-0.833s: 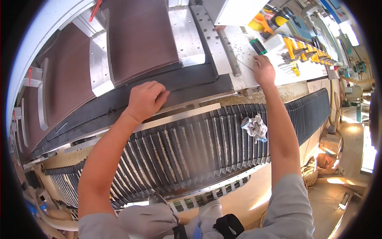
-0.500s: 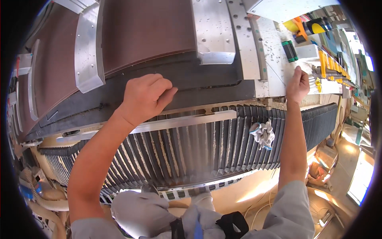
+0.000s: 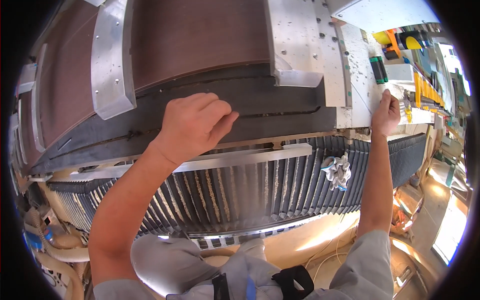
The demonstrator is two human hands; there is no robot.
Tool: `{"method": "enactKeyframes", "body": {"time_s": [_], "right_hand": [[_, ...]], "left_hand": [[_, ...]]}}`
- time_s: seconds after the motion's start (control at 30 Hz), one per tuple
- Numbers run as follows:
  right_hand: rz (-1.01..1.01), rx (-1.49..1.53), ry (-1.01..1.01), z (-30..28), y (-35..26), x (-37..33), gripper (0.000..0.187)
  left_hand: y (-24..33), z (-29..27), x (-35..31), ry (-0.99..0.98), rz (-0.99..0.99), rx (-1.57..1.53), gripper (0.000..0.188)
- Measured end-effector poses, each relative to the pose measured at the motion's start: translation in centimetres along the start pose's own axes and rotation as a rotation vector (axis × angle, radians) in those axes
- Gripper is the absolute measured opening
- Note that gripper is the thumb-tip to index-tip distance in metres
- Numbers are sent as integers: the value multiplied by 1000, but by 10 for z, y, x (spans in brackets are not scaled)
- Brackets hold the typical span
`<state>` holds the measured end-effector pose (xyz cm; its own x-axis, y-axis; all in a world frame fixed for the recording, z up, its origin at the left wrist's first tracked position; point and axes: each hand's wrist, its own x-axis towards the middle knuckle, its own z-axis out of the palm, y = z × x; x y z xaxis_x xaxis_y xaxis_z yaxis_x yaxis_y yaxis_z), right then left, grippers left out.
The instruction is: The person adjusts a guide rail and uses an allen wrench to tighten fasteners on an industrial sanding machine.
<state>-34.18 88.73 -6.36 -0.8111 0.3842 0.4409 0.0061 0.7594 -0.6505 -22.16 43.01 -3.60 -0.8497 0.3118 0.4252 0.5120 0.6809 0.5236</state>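
Silver metal at far left on my feed: one narrow upright strip (image 3: 38, 100), then one broad, shiny bracket (image 3: 112, 62), long axis running up and down the view. One smooth, reddish-brown panel (image 3: 200, 37) lies right of the broad bracket.

Left hand (image 3: 195, 122) next, over the one long, flat, black slab (image 3: 280, 97). Fingers curled into a loose fist, thumb bent in near the index finger. I can't tell whether anything is inside, or whether the knuckles touch the slab. Slab's long axis runs left to right, its left end lower in my view.

One straight, silver metal bar (image 3: 250, 157) lies just below that hand, in front of the slab; long axis also left to right, right end slightly higher. Beneath it, one black, pleated bellows cover (image 3: 310, 187) spans nearly the whole width, pale debris in its folds. One crumpled, grey-white glove with blue edging (image 3: 338, 172) lies on the pleats.

Further right, one green-and-black, double-barrelled object (image 3: 378, 70) on the white, speckled surface (image 3: 357, 75); long axis near vertical, lower end toward the right hand.

Right hand (image 3: 386, 115) just below it: fingers folded, thumb and index tips close together. Whether they pinch something thin, I can't tell. Beside it, several yellow-handled tools (image 3: 425, 92), too crowded to count.
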Motion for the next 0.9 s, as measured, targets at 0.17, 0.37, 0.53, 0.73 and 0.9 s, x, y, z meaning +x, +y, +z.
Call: {"method": "enactKeyframes", "body": {"time_s": [0.17, 0.37, 0.53, 0.73, 0.9], "right_hand": [[10, -39, -30, 4, -3, -2, 33], [4, -57, -22, 1, -11, -3, 35], [-39, -114, -26, 7, -1, -3, 35], [1, -145, -93, -4, -10, 7, 37], [-21, -220, -176, 11, -5, 5, 43]], "left_hand": [[1, 2, 1, -6, -26, -17, 18], [5, 5, 2, 16, -1, 28, 15], [10, 6, 1, -7, -21, 93, 15], [13, 10, -1, 75, -37, 297, 14], [43, 6, -24, 132, -284, 335, 11]]}}
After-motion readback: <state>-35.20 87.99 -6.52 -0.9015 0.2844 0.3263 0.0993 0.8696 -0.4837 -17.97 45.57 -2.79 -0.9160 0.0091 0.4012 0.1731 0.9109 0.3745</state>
